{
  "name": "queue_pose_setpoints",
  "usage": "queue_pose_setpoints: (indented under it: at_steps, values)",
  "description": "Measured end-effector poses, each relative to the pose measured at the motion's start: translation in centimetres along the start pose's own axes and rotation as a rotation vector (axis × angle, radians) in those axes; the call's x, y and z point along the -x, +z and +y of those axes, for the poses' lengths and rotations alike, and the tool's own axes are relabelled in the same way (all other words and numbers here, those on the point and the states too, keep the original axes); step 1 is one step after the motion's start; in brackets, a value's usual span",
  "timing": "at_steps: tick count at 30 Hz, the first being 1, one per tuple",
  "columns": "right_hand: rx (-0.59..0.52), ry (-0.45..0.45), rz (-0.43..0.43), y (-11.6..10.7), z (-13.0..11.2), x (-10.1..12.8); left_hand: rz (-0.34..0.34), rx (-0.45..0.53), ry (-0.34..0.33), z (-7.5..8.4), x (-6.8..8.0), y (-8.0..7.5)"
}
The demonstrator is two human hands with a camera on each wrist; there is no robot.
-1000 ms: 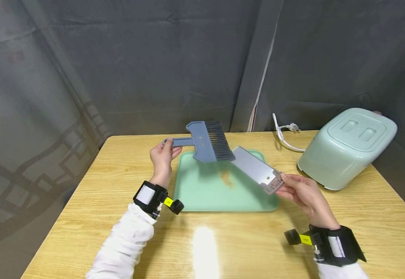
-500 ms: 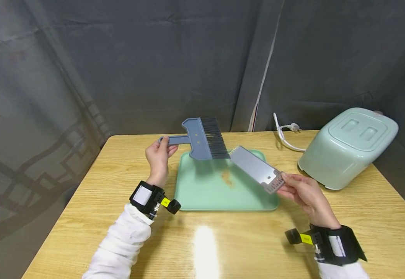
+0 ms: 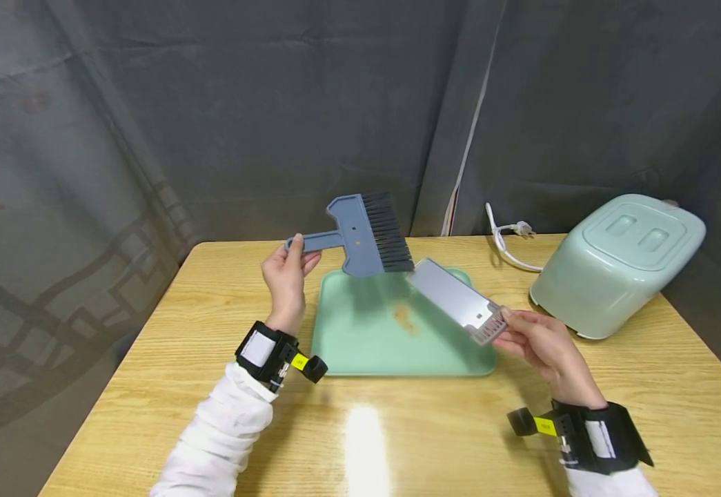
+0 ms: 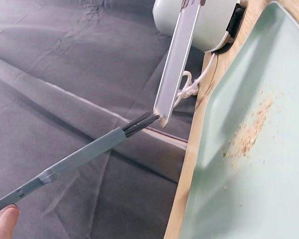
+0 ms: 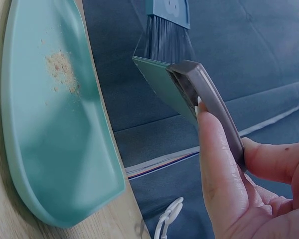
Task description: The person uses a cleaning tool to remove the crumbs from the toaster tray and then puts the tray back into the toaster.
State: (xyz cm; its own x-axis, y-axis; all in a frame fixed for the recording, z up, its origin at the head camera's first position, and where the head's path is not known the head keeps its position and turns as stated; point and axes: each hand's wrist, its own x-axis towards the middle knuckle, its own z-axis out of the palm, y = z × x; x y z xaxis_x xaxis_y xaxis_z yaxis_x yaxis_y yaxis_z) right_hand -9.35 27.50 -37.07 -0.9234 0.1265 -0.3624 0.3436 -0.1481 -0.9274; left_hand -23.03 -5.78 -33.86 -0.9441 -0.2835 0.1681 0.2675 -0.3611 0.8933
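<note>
Above the green tray [image 3: 360,345] at frame centre, my left hand [image 3: 285,279] gripping the brush [image 3: 366,238], my right hand [image 3: 537,345] pinching the grey crumb plate [image 3: 453,297], bristles touching its far edge.

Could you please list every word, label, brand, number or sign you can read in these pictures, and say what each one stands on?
No text can be read in any view.
Yellow tag on the left wrist strap: dark marks, too small to read.
Yellow tag on the right wrist strap: marks, too blurred to read.
Grey-blue plastic brush, grey metal crumb plate, mint-green plastic tray, mint-green toaster: no lettering shows.
</note>
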Motion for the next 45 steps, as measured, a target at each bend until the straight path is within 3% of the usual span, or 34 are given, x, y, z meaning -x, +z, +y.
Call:
queue_pose_setpoints:
  at_steps: [9,15,29,45]
  values:
    - [-0.007,-0.017,-0.007,0.1,0.2,-0.2,-0.027,-0.010,0.013,-1.1,0.4,0.9]
    - [-0.012,-0.018,-0.007,0.1,0.2,-0.1,-0.034,-0.073,0.022,-1.3,0.6,1.0]
    - [-0.031,0.005,0.012,-0.1,0.1,0.0,-0.057,-0.137,0.042,-1.5,0.4,0.0]
    - [-0.013,0.020,0.014,0.0,0.0,0.1,-0.025,-0.111,0.045,-1.0,0.2,-2.0]
